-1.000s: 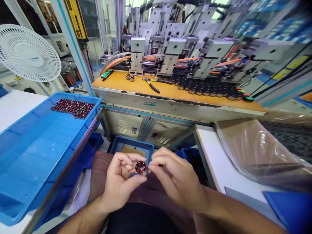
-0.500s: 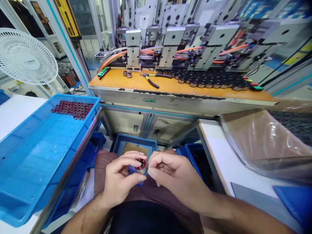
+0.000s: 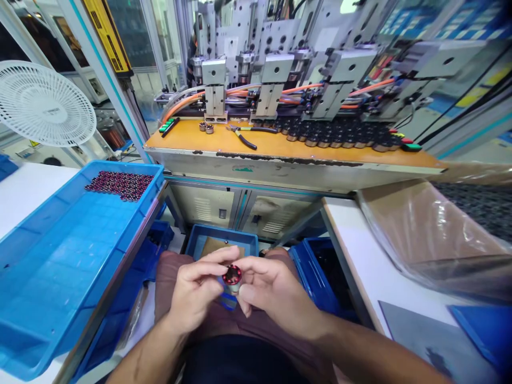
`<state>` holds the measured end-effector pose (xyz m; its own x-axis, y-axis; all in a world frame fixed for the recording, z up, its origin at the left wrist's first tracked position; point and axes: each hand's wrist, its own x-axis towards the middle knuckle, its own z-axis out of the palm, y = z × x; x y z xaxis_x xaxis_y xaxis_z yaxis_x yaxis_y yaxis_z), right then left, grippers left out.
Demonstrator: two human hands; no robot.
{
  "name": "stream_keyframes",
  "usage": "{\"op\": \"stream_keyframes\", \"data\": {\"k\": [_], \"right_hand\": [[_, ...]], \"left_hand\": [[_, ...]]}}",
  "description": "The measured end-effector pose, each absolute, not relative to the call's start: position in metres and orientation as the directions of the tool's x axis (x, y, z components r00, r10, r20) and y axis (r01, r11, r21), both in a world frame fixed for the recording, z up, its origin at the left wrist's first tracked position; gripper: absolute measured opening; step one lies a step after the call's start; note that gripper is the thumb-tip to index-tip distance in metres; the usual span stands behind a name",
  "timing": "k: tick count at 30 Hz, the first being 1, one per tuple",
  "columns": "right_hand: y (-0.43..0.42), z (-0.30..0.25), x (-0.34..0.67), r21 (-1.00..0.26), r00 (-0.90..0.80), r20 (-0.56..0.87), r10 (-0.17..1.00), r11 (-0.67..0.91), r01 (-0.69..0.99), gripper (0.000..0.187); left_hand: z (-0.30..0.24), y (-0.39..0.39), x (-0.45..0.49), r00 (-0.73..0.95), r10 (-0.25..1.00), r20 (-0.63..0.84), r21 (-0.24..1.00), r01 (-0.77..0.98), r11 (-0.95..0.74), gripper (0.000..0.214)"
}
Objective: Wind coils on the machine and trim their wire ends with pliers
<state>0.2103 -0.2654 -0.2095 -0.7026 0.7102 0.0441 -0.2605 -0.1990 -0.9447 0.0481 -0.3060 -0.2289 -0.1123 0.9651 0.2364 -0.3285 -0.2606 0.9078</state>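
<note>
A small round motor stator (image 3: 232,276), with a silvery outer ring and red and black windings inside, is held over my lap with its open face turned up. My left hand (image 3: 196,290) has it from the left, the index finger at its upper rim and the thumb lower down. From the right, my right hand (image 3: 276,290) pinches it between the thumb and curled fingers. The fingers partly cover its sides. Beyond my hands, low on the floor, is a blue tray (image 3: 256,242) with a piece of cardboard in it.
At left lies a big blue tray (image 3: 44,256) with many similar stators (image 3: 120,184) at its far end. Ahead, an orange bench top (image 3: 180,140) carries pliers (image 3: 245,137) and rows of dark round parts (image 3: 340,133) below a machine. A plastic-wrapped box (image 3: 424,229) rests at right.
My right hand has closed in on the stator and now grips its right side. The stator's face has turned more toward me. The view has shifted slightly upward.
</note>
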Motion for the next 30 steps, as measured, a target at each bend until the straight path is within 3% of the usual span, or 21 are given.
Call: {"op": "stream_keyframes", "data": {"k": [2,3,5,6,8,10,13,16,18,23,27,30], "right_hand": [[-0.264,-0.211,0.21,-0.954,-0.53,0.274,0.803,0.157,-0.256,0.017],[-0.262,-0.212,0.211,-0.902,-0.433,0.43,0.792,0.392,-0.179,0.016],[-0.255,-0.216,0.214,-0.654,-0.327,0.689,0.646,0.75,0.101,0.017],[-0.25,-0.219,0.217,-0.506,-0.334,0.762,0.556,0.831,0.23,0.019],[-0.242,-0.227,0.222,-0.264,-0.402,0.823,0.402,0.897,0.355,0.02],[-0.237,-0.233,0.227,-0.101,-0.465,0.846,0.26,0.935,0.34,0.022],[-0.235,-0.236,0.23,0.057,-0.501,0.859,0.105,0.953,0.298,0.019],[-0.238,-0.233,0.229,0.134,-0.501,0.865,0.027,0.95,0.282,0.016],[-0.242,-0.229,0.228,0.06,-0.483,0.873,0.068,0.968,0.245,0.018],[-0.253,-0.213,0.226,-0.489,-0.464,0.758,0.459,0.87,0.061,0.028],[-0.257,-0.203,0.225,-0.603,-0.452,0.724,0.522,0.796,-0.047,0.013],[-0.258,-0.202,0.223,-0.671,-0.42,0.694,0.585,0.738,-0.08,0.013]], "left_hand": [[-0.235,-0.299,0.046,-0.206,0.976,0.065,0.888,-0.434,-0.151,0.023],[-0.237,-0.297,0.044,-0.279,0.96,-0.018,0.892,-0.438,-0.111,0.025],[-0.239,-0.299,0.042,-0.463,0.884,-0.066,0.953,-0.291,-0.082,0.022],[-0.238,-0.303,0.042,-0.532,0.847,-0.001,0.985,-0.146,-0.091,0.018],[-0.231,-0.316,0.043,-0.49,0.835,0.248,0.966,0.194,-0.173,0.02],[-0.219,-0.328,0.049,-0.283,0.855,0.435,0.859,0.415,-0.299,0.036],[-0.203,-0.332,0.058,-0.126,0.866,0.484,0.783,0.504,-0.365,0.053],[-0.198,-0.324,0.061,-0.115,0.884,0.454,0.797,0.496,-0.345,0.041],[-0.2,-0.32,0.059,-0.096,0.89,0.446,0.803,0.481,-0.351,0.033],[-0.205,-0.318,0.052,-0.051,0.866,0.498,0.78,0.463,-0.421,0.034],[-0.203,-0.318,0.05,-0.021,0.882,0.472,0.816,0.39,-0.427,0.037],[-0.203,-0.317,0.05,-0.047,0.941,0.335,0.927,0.195,-0.32,0.034]]}}
